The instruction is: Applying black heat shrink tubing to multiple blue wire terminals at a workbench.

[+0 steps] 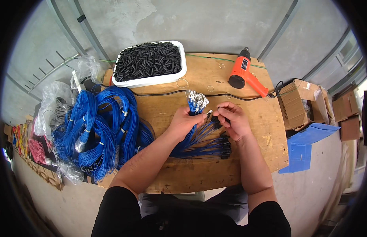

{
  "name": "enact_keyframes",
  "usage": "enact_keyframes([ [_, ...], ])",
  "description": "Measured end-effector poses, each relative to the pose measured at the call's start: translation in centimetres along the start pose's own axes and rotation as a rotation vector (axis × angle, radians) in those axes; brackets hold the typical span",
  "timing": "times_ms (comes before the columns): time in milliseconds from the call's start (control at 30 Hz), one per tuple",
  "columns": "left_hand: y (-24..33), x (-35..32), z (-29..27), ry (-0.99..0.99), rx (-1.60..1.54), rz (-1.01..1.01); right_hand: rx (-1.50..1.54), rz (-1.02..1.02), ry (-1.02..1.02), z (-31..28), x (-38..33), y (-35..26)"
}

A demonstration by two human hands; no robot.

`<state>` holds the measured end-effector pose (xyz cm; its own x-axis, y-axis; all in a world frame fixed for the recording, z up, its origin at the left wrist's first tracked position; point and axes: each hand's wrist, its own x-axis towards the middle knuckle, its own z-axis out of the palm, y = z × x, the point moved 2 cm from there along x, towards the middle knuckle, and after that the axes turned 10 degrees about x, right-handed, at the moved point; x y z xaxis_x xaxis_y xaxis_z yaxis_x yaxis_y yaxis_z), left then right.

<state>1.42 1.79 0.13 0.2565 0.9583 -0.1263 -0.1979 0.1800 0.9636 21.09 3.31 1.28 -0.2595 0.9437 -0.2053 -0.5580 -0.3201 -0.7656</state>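
Left grip (184,120) clamps a blue wire bundle (196,103) — right grip (231,118) pinches one metal-tipped wire (209,112).

Both hands close together at centre — left (184,120) fisted, right (231,118) pinching, forearms converging.

A bundle of thin blue wires with bare metal terminals (196,103) stands fanned upward above the wooden board, terminals on top. Finished blue wires with black sleeved ends (215,144) lie flat beside it, sleeves pointing right.
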Motion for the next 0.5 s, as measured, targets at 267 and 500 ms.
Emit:
enact_keyframes([
  [267, -0.78, 0.23, -0.6, 0.0, -0.074, -0.028, -0.079, -0.034, -0.025, 0.48, -0.32, 0.02],
  [500, -0.54, 0.11, -0.42, -0.009, -0.025, 0.002, -0.153, -0.066, -0.004, 0.65, -0.42, 0.26],
])
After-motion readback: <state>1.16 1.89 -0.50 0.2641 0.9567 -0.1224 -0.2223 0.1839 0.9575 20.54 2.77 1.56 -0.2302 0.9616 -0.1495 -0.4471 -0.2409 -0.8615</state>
